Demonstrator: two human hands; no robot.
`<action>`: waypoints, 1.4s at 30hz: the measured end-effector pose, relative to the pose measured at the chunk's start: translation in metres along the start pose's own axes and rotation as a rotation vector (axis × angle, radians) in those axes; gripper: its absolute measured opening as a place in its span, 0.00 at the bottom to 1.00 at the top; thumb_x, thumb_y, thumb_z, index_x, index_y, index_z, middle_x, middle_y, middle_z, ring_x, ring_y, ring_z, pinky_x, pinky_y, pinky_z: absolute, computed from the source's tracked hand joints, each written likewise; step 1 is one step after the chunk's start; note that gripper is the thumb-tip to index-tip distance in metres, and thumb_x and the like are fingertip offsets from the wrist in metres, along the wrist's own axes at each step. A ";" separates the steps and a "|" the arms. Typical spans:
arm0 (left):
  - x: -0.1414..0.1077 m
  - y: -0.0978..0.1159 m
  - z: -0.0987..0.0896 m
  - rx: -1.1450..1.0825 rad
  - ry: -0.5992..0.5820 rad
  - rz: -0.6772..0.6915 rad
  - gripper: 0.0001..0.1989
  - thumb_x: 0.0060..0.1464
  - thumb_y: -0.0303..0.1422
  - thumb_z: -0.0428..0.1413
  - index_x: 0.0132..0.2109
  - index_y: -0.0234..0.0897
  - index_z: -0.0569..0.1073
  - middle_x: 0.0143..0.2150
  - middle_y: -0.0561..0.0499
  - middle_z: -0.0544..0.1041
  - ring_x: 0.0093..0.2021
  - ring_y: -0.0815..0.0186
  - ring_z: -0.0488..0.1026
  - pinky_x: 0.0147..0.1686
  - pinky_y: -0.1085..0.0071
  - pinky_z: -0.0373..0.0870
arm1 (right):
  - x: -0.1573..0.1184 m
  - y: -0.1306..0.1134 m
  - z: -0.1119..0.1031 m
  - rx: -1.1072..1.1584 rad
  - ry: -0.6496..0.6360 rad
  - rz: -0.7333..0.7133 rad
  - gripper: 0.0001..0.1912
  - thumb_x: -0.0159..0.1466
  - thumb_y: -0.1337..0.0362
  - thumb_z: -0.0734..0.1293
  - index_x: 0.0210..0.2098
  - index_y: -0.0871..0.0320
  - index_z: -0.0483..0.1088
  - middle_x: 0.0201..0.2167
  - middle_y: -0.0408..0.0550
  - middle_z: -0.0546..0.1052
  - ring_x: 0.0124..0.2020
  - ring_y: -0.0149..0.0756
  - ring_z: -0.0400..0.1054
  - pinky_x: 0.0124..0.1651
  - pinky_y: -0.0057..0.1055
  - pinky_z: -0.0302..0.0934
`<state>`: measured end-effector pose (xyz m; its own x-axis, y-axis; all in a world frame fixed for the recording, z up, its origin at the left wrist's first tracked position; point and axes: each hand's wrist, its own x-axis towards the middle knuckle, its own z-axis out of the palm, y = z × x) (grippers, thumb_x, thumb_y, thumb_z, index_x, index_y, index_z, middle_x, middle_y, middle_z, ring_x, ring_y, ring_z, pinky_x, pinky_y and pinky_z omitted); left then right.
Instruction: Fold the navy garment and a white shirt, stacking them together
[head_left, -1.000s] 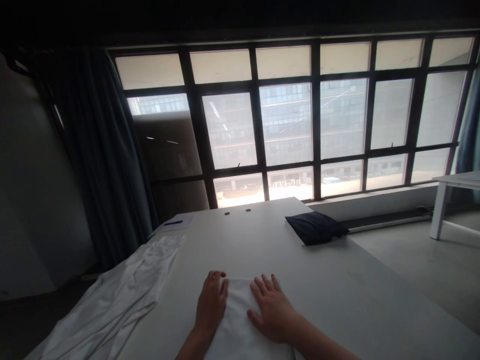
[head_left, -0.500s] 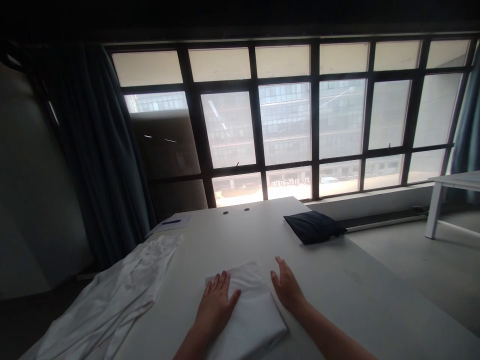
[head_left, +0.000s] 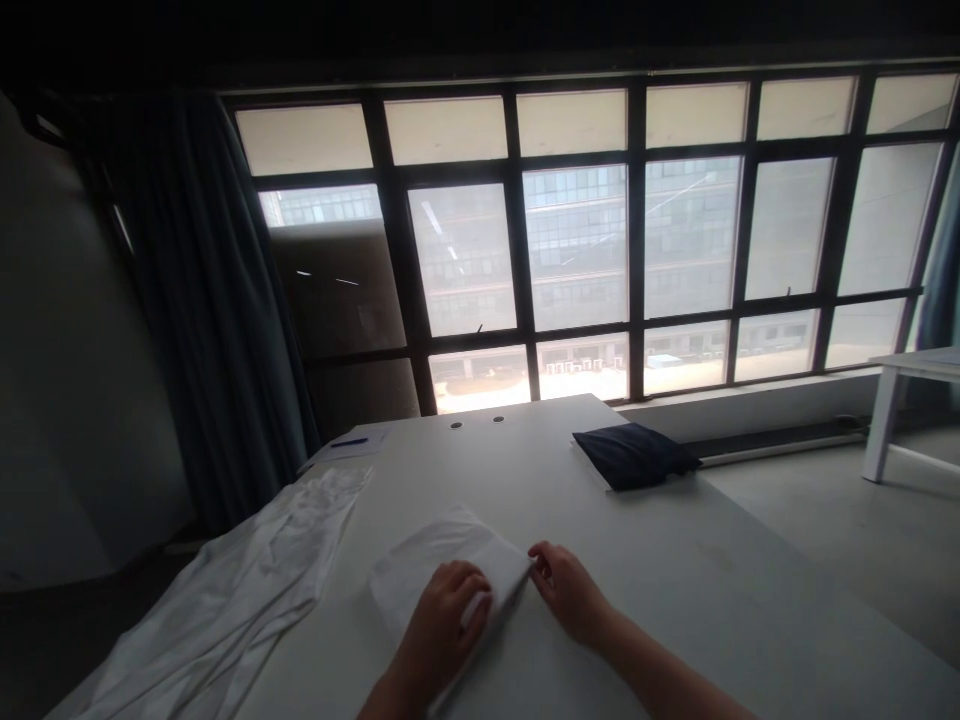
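A folded white cloth (head_left: 427, 560) lies at the near middle of the white table, turned at an angle. My left hand (head_left: 450, 620) rests on its near part, fingers curled and closed on a bit of the fabric. At the cloth's right corner is my right hand (head_left: 562, 590), its thumb and fingers pinched on that corner. Left of them a loose, wrinkled white cloth (head_left: 262, 570) spreads over the table's left side.
A dark folded cloth (head_left: 634, 455) lies on something white near the right edge of the table (head_left: 465, 465). Paper with a blue pen (head_left: 349, 442) is at the far left corner. Windows, a dark curtain (head_left: 217, 330) and another white table (head_left: 885, 415) stand beyond.
The folded cloth has turned, its right corner now raised toward my right hand. My left hand went from flat to curled; my right hand closed on the corner. The view shifted slightly.
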<state>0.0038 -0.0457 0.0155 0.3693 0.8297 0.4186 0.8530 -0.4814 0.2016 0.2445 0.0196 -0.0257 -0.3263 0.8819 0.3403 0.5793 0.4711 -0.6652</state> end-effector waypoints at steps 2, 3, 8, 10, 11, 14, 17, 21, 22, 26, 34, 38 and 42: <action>0.002 0.021 0.001 -0.032 -0.060 0.116 0.08 0.60 0.36 0.56 0.46 0.45 0.74 0.47 0.48 0.75 0.48 0.59 0.71 0.52 0.61 0.67 | 0.002 -0.003 0.004 -0.020 0.017 0.031 0.12 0.63 0.62 0.65 0.45 0.55 0.72 0.35 0.47 0.79 0.41 0.41 0.72 0.47 0.33 0.60; 0.004 0.029 0.002 -0.018 -0.079 0.119 0.10 0.57 0.36 0.59 0.46 0.44 0.74 0.47 0.48 0.75 0.47 0.58 0.70 0.51 0.60 0.68 | 0.002 -0.004 0.006 -0.043 0.030 0.044 0.12 0.62 0.62 0.66 0.45 0.55 0.72 0.35 0.47 0.79 0.41 0.42 0.72 0.48 0.34 0.59; 0.011 0.041 0.006 0.151 -0.164 -0.001 0.08 0.62 0.27 0.51 0.41 0.43 0.74 0.42 0.50 0.76 0.43 0.62 0.71 0.44 0.67 0.69 | 0.006 -0.004 0.019 -0.106 0.067 0.125 0.10 0.62 0.67 0.65 0.43 0.54 0.72 0.32 0.45 0.80 0.38 0.39 0.74 0.43 0.31 0.58; 0.012 0.041 0.006 0.188 -0.206 -0.025 0.10 0.63 0.25 0.49 0.40 0.42 0.74 0.42 0.51 0.77 0.44 0.63 0.72 0.44 0.69 0.69 | 0.010 0.000 0.021 -0.106 0.070 0.135 0.09 0.62 0.69 0.64 0.41 0.54 0.72 0.32 0.45 0.80 0.35 0.38 0.73 0.40 0.29 0.58; 0.013 0.042 0.005 0.197 -0.224 -0.039 0.10 0.62 0.24 0.50 0.41 0.42 0.74 0.43 0.51 0.77 0.44 0.63 0.72 0.45 0.70 0.69 | 0.011 0.003 0.021 -0.111 0.077 0.132 0.09 0.61 0.70 0.63 0.40 0.54 0.72 0.32 0.45 0.80 0.35 0.38 0.73 0.40 0.29 0.58; 0.013 0.045 0.003 0.222 -0.275 -0.100 0.14 0.59 0.20 0.49 0.44 0.42 0.74 0.44 0.51 0.77 0.46 0.64 0.74 0.45 0.71 0.68 | 0.014 0.010 0.013 -0.137 0.107 0.103 0.10 0.60 0.72 0.63 0.38 0.55 0.72 0.35 0.48 0.79 0.40 0.39 0.71 0.44 0.30 0.58; 0.012 0.052 0.000 0.246 -0.331 -0.159 0.17 0.57 0.18 0.48 0.45 0.41 0.74 0.45 0.50 0.77 0.45 0.64 0.75 0.45 0.72 0.69 | 0.017 0.018 0.001 -0.169 0.124 0.073 0.10 0.59 0.73 0.62 0.35 0.55 0.72 0.36 0.49 0.78 0.44 0.41 0.69 0.49 0.32 0.56; 0.009 0.064 0.002 0.253 -0.381 -0.160 0.17 0.55 0.20 0.50 0.47 0.41 0.75 0.47 0.48 0.77 0.49 0.60 0.73 0.50 0.65 0.69 | 0.020 0.029 -0.011 -0.193 0.112 0.055 0.11 0.56 0.75 0.63 0.34 0.55 0.71 0.36 0.48 0.77 0.42 0.41 0.68 0.47 0.32 0.56; 0.007 0.067 0.003 0.255 -0.380 -0.173 0.17 0.54 0.20 0.51 0.48 0.40 0.75 0.48 0.48 0.77 0.49 0.58 0.73 0.51 0.63 0.68 | 0.020 0.031 -0.012 -0.195 0.103 0.047 0.11 0.55 0.75 0.63 0.34 0.55 0.71 0.36 0.48 0.77 0.41 0.40 0.68 0.46 0.31 0.57; 0.004 0.076 0.003 0.276 -0.378 -0.281 0.22 0.53 0.17 0.48 0.51 0.38 0.75 0.48 0.46 0.77 0.50 0.57 0.73 0.53 0.60 0.68 | 0.020 0.036 -0.014 -0.201 0.064 0.011 0.12 0.56 0.75 0.62 0.35 0.55 0.70 0.35 0.46 0.76 0.40 0.38 0.67 0.45 0.29 0.56; 0.002 0.072 0.004 0.323 -0.348 -0.121 0.21 0.58 0.17 0.45 0.50 0.38 0.76 0.53 0.44 0.75 0.55 0.54 0.70 0.57 0.56 0.66 | 0.019 0.034 -0.017 -0.223 0.045 -0.002 0.15 0.56 0.76 0.60 0.38 0.55 0.70 0.39 0.47 0.75 0.43 0.39 0.66 0.47 0.30 0.56; -0.004 0.066 0.018 0.244 -0.328 -0.026 0.22 0.60 0.16 0.46 0.53 0.40 0.74 0.55 0.47 0.76 0.55 0.58 0.71 0.59 0.61 0.66 | 0.019 0.033 -0.021 -0.225 0.023 -0.007 0.14 0.56 0.77 0.60 0.36 0.55 0.71 0.40 0.48 0.75 0.44 0.39 0.66 0.49 0.30 0.57; -0.005 0.063 0.024 0.314 -0.389 -0.152 0.21 0.58 0.15 0.45 0.49 0.36 0.76 0.47 0.43 0.78 0.48 0.56 0.75 0.51 0.59 0.73 | 0.018 0.029 -0.024 -0.232 0.000 -0.004 0.17 0.57 0.77 0.60 0.38 0.55 0.74 0.41 0.48 0.76 0.45 0.39 0.67 0.49 0.30 0.57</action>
<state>0.0648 -0.0734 0.0050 0.2911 0.9561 0.0332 0.9552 -0.2886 -0.0657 0.2733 0.0502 -0.0232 -0.3287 0.8801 0.3426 0.7341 0.4663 -0.4936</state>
